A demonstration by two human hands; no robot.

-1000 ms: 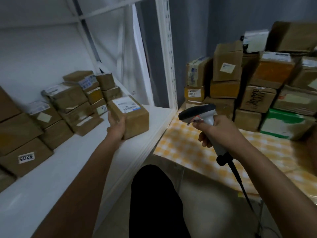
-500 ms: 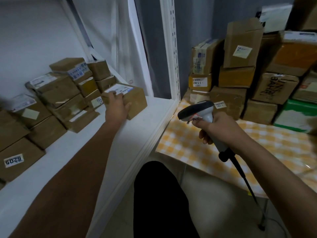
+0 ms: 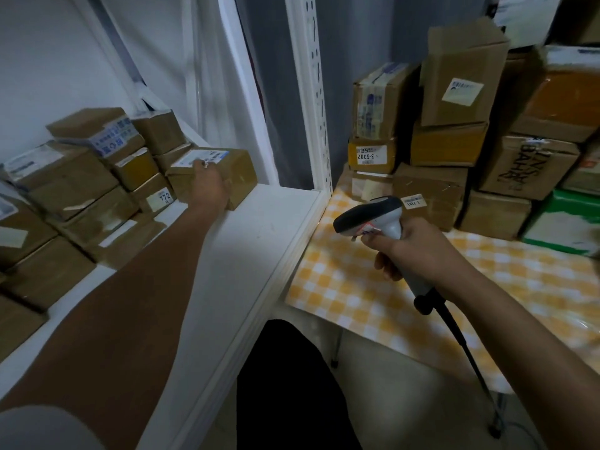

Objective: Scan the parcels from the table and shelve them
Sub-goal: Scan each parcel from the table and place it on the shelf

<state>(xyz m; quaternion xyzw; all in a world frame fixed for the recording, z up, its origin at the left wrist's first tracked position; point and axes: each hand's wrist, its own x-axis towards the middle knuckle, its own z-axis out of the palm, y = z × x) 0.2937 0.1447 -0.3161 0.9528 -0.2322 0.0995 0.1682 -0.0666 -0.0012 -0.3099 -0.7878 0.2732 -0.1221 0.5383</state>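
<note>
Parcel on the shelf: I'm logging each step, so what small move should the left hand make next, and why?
Probably let go and draw back. The parcel sits flat on the shelf against the stacked boxes, left hand on it.

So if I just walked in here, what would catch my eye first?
Probably the left hand pressing a brown parcel onto the white shelf, beside rows of shelved boxes. Next, the grey barcode scanner gripped in the right hand over the yellow checked tablecloth, with a tall pile of cartons behind.
</note>
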